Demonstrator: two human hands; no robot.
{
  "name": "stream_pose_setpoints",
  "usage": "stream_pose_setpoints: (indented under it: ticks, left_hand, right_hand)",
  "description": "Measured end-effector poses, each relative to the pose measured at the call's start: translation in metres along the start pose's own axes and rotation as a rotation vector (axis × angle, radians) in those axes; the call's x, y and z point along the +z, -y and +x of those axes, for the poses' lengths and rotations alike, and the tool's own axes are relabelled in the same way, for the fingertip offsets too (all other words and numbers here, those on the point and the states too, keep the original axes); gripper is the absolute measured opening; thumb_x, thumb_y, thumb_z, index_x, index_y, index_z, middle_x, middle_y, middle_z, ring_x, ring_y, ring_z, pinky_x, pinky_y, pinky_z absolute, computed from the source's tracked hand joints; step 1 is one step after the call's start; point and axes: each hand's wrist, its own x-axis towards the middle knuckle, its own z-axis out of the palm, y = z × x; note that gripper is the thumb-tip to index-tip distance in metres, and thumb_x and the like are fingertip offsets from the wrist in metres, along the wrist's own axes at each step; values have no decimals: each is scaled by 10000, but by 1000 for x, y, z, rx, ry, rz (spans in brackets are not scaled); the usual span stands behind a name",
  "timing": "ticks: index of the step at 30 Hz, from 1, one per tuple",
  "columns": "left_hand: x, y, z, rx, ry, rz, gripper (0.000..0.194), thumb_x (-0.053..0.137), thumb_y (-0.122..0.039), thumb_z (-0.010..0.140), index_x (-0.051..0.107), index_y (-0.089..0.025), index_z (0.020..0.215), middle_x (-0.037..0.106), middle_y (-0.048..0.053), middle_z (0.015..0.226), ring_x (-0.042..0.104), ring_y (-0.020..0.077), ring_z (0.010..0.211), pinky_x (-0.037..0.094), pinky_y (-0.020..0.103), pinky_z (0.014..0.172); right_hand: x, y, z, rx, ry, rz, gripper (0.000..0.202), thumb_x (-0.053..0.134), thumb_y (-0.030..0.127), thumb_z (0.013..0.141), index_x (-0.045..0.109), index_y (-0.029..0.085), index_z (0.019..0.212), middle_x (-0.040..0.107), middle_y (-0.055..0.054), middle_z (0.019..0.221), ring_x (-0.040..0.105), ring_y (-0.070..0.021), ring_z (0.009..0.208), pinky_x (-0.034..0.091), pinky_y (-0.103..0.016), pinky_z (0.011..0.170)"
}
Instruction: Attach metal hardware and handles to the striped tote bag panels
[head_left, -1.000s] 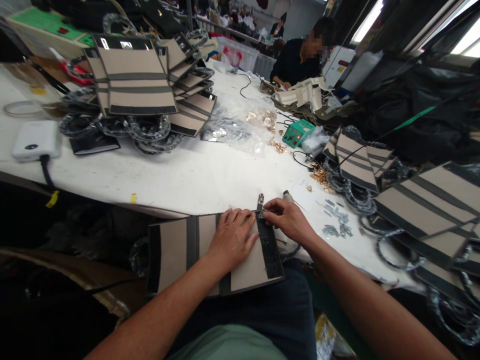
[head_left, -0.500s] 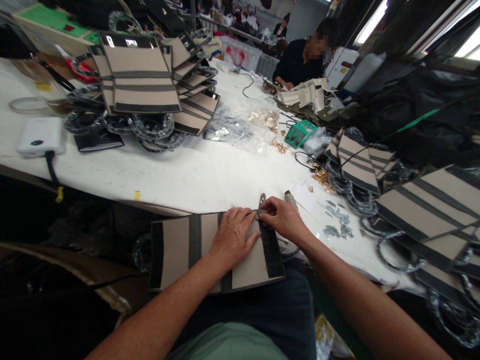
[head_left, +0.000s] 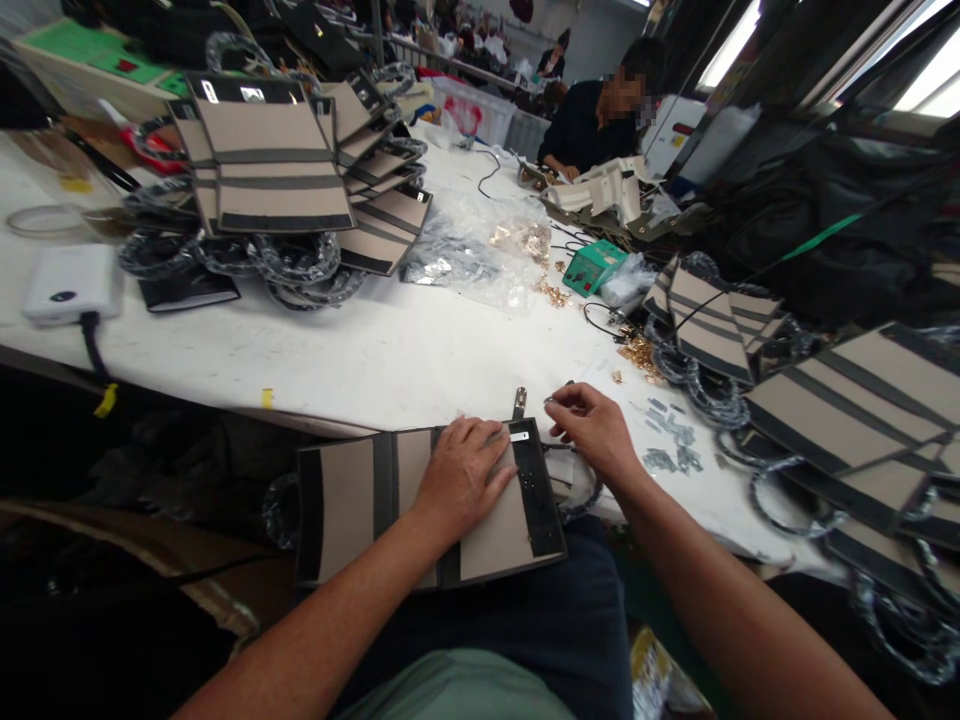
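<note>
A beige and black panel [head_left: 345,505] lies across my lap against the table edge. My left hand [head_left: 461,475] rests flat on its right half, fingers spread. A small silver plate [head_left: 519,437] sits on the panel's black end strip, just right of my left fingertips. Beyond the panel's top edge a strap tab with metal fittings [head_left: 520,402] sticks up. My right hand [head_left: 592,425] is raised just right of the panel, fingers curled in a pinch; what it holds, if anything, is too small to name.
Stacked panels with wrapped handles stand on the left [head_left: 270,135] and right [head_left: 847,390]. Thin metal plates [head_left: 671,440] lie right of my right hand. Further back are gold pieces [head_left: 637,352], a green box [head_left: 592,266] and a seated person [head_left: 592,120].
My right hand has moved right, off the panel's black strip. The silver plate there now shows uncovered. My left hand has stayed in place on the panel.
</note>
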Motion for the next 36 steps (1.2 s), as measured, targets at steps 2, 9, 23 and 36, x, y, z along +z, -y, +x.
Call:
stream_pose_setpoints:
  ticks: [2, 9, 23, 36]
  left_hand:
    - [0, 0, 0, 0, 6, 6, 366, 559, -353, 967, 634, -194, 1288, 619, 79, 1340, 496, 269, 1256, 328, 499, 1176]
    - [3, -1, 0, -26, -13, 12, 352, 538, -349, 975, 641, -199, 1277, 621, 70, 1337, 493, 275, 1260, 313, 497, 1181]
    - [10, 2, 27, -108, -111, -44, 90, 673, -295, 918, 743, -254, 880, 727, 8, 1042, 591, 236, 1009, 415, 442, 864]
    - [14, 6, 32, -86, -81, -21, 155, 627, -309, 950, 752, -305, 1042, 701, 20, 1076, 577, 237, 1027, 406, 423, 847]
  right_hand:
    - [-25, -10, -1, -28, -163, -160, 236, 697, 436, 797, 669, 227, 903, 699, -12, 774, 680, -202, 645, 513, -318, 613]
    - [-68, -46, -16, -271, -383, -619, 198, 615, 398, 872, 725, 243, 928, 709, -79, 1125, 653, -273, 1025, 508, -365, 788]
    - [19, -35, -19, -405, -30, -223, 118, 658, 238, 877, 760, 257, 934, 725, -26, 914, 672, -198, 868, 528, -333, 783]
    - [18, -32, -21, -280, -12, -147, 121, 699, 171, 849, 784, 250, 881, 741, -23, 913, 687, -194, 893, 522, -343, 855]
